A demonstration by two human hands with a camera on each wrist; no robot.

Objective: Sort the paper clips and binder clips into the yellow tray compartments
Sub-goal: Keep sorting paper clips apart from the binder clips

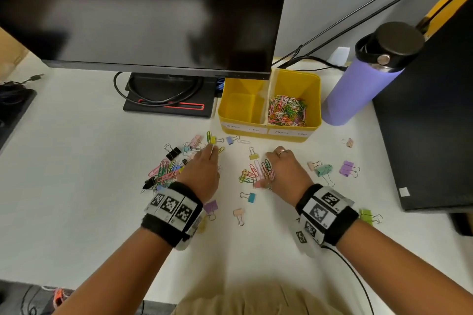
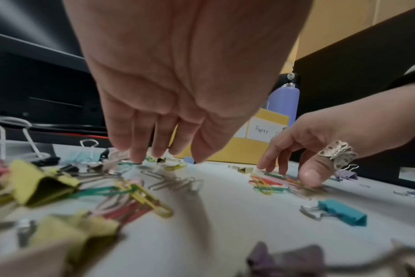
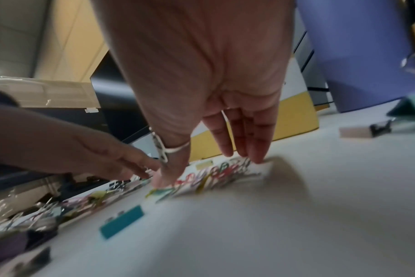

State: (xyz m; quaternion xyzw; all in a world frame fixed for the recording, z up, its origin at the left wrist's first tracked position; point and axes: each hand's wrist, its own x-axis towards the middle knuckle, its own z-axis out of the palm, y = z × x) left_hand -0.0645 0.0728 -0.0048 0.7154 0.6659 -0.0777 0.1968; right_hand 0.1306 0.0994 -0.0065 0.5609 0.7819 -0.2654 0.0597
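Note:
The yellow tray stands behind the clips; its left compartment is bare and its right one holds a heap of coloured paper clips. My left hand reaches forward with straight fingers touching the table among scattered clips. A mixed pile of paper and binder clips lies to its left. My right hand is spread over a small cluster of paper clips, thumb and fingertips pressing on it. A teal binder clip lies just in front of both hands.
Loose binder clips lie around: peach, mint, purple, green. A monitor on its stand overhangs the tray. A lilac bottle and a black case stand at the right.

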